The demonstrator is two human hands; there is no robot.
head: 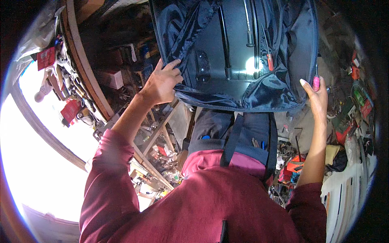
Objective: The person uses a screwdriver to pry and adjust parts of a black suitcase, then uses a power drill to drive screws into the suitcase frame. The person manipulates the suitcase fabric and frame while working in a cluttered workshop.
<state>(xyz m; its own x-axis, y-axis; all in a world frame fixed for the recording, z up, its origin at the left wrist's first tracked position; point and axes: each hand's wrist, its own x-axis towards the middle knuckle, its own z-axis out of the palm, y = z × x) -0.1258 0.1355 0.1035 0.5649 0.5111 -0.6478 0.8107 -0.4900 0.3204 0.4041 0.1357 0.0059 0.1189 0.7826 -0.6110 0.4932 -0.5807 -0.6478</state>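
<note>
An open suitcase shell (299,54) with dark fabric lining rests over my thighs, its near rim towards me. My left hand (164,80) grips the left rim, fingers curled over the edge and lining. At the right rim, my right hand (318,95) holds a screwdriver with a pink handle (316,83), its shaft pointing away from me. Inside the shell, metal handle tubes (225,45) run along the bottom. A second screwdriver, with a red handle (270,62), lies on the loosened lining (267,91). A bright light spot falls near the tubes' lower ends.
A long wooden beam (86,63) runs along my left, beside shelves crowded with goods and a white box (111,79). Glaring daylight enters at far left. Loose parts and an orange-red item (294,164) clutter the floor at right.
</note>
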